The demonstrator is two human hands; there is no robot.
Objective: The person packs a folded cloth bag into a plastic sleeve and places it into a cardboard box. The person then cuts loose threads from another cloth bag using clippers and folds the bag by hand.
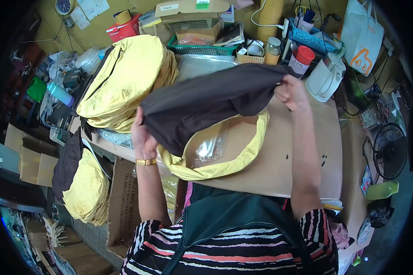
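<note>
A dark brown fabric piece (202,103) is stretched out above the table, with a yellow fabric band (215,172) hanging from it in a loop towards me. My left hand (143,136) grips its left end, thumb on top, with a gold band round the wrist. At the far right end, the fingers of my right hand (291,93) are closed on the same cloth. Inside the loop, a clear plastic bag (209,149) shows on the tabletop. A tall pile of yellow and dark fabric pieces (124,80) lies left of my hands.
The brown tabletop (303,158) carries a kettle (326,78), a red-lidded container (303,59) and a jar (273,50) at the back right. Baskets and boxes line the wall. More yellow fabric (87,185) hangs low left beside a cardboard box (123,204). A fan (389,151) stands right.
</note>
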